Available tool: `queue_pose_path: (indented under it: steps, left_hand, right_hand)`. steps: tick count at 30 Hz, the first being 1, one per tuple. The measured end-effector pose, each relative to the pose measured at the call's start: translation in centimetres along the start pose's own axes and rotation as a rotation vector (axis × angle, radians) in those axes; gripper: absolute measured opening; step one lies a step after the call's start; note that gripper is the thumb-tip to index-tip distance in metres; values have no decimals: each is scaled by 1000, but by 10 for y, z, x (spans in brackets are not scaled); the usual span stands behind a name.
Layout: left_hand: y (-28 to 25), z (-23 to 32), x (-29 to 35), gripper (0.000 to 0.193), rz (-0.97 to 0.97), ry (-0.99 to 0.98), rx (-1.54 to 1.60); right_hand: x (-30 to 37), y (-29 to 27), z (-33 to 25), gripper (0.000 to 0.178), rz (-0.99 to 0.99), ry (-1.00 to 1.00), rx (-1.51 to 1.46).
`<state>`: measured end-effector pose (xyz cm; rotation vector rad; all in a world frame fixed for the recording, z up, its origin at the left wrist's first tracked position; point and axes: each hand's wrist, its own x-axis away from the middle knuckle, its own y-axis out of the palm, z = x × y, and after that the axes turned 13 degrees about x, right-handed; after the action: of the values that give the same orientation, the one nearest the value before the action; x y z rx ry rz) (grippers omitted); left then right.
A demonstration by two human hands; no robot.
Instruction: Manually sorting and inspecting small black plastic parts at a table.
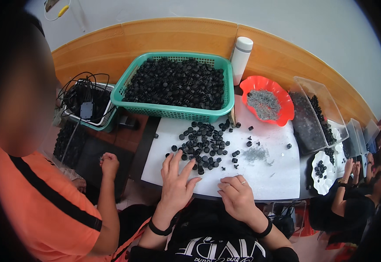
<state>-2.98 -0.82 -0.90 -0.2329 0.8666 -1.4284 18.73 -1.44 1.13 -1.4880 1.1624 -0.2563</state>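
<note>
A loose pile of small round black plastic caps (205, 146) lies on a white sheet (271, 179) that covers the table in front of me. My left hand (176, 181) is at the near left edge of the pile, its fingers apart and the fingertips beside the nearest caps. My right hand (238, 198) rests at the sheet's front edge with its fingers curled in. Whatever its fingertips may hold is hidden. Between the hands and a grey patch of tiny pins (256, 153), a few small black pieces (235, 160) are scattered.
A green basket (168, 111) heaped with black caps stands behind the pile. Right of it are a white bottle (242, 61), a red scalloped bowl (286, 107) of thin metal pins and a clear bin (330, 100). A co-worker in orange (46, 205) sits close on my left.
</note>
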Motion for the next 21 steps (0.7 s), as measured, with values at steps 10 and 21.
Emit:
queue_pose_path:
  steps: [10,21]
  left_hand:
    - [-34,-58,-36,45,-24,-174,-241]
    - [-35,-63,-32,25,482,22,-155]
  right_hand:
    - [-11,7,-6,21,108,-21,-61]
    - [-12,1,5,21,163,64,-1]
